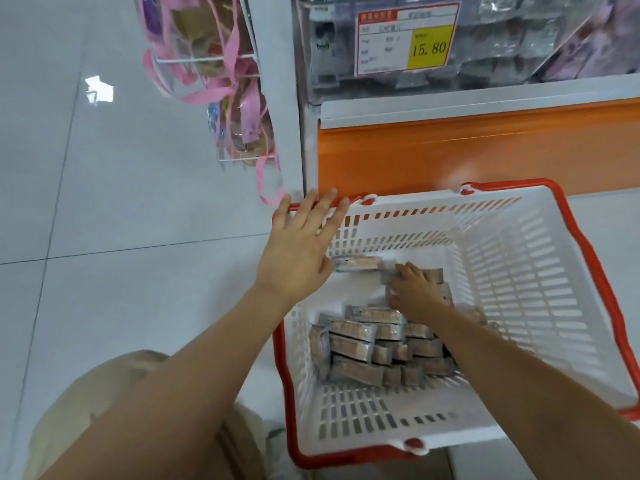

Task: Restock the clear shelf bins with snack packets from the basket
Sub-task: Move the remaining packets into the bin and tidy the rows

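- Over on the left, the left hand [298, 251] is flat and spread, fingertips on the basket's [540, 271] far-left corner, holding nothing.
- Packets [360, 341] are heaped on the basket floor, long sides mostly running left-right.
- Right hand [414, 289] is the nearer one, down on the pile's far end with fingers curled over a few. Can't tell if it's actually gripping.
- Bin [485, 57] sits up and ahead of that hand, so I'd guess lift, then forward.
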`<control>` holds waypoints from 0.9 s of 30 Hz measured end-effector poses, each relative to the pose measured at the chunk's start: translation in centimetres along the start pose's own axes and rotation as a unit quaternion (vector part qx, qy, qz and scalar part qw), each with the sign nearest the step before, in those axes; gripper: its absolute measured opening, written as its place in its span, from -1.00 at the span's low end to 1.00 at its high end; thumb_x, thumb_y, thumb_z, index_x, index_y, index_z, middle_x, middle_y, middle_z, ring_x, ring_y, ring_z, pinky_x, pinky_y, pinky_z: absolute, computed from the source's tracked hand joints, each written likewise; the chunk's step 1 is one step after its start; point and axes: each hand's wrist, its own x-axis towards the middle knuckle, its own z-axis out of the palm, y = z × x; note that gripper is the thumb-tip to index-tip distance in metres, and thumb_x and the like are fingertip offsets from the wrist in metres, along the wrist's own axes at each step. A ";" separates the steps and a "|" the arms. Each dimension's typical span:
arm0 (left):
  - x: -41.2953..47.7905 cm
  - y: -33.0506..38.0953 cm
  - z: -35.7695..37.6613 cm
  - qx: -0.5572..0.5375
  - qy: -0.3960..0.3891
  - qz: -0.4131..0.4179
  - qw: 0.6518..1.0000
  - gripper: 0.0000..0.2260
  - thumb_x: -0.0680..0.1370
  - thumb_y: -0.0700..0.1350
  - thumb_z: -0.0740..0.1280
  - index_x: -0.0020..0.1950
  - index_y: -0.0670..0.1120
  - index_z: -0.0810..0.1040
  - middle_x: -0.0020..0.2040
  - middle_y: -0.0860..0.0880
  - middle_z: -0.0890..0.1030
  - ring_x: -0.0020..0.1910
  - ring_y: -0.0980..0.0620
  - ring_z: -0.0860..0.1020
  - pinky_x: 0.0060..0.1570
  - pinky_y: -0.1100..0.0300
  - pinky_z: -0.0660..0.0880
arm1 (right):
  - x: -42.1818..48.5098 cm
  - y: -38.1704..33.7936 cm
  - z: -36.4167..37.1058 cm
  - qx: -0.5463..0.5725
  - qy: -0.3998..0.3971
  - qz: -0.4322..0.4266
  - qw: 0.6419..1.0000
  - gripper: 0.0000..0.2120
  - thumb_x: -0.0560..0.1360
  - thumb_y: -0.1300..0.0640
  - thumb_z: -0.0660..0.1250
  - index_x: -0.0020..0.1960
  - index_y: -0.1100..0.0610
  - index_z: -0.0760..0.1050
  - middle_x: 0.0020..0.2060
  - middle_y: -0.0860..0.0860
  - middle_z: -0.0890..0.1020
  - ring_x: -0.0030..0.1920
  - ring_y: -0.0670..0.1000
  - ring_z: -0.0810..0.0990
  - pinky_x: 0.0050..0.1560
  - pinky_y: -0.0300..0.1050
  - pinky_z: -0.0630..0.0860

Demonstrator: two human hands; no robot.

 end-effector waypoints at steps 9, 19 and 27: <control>0.0 0.0 -0.1 0.003 -0.016 -0.004 1.000 -0.26 0.51 0.06 0.23 0.61 -0.02 -0.03 0.60 -0.09 0.08 0.57 -0.12 0.07 0.50 -0.22 0.01 | -1.8 1.1 -3.2 0.165 0.274 -0.046 0.946 -0.93 0.51 0.17 0.32 -0.13 0.16 0.49 -0.19 0.09 0.55 -0.26 0.19 0.55 -0.25 0.00 0.47; 0.1 0.1 -0.3 -0.025 -0.015 -0.011 1.000 -0.24 0.49 0.02 0.35 0.60 -0.03 0.07 0.59 -0.10 0.16 0.56 -0.14 0.12 0.51 -0.21 0.02 | -7.1 0.9 -9.5 0.504 0.227 -0.036 0.833 -0.52 0.43 0.33 0.43 0.22 0.09 0.27 -0.13 -0.03 0.48 -0.23 -0.22 0.53 -0.14 -0.22 0.52; 2.1 5.0 -3.3 -0.319 -0.002 0.044 0.947 -0.44 0.61 0.07 0.21 0.57 -0.06 0.17 0.51 -0.10 0.32 0.50 -0.10 0.20 0.47 0.05 0.09 | -11.5 1.1 -14.7 0.581 0.268 -0.097 0.763 -0.75 0.46 0.48 0.31 0.01 0.18 0.44 -0.07 0.04 0.51 -0.10 -0.16 0.55 -0.16 -0.28 0.50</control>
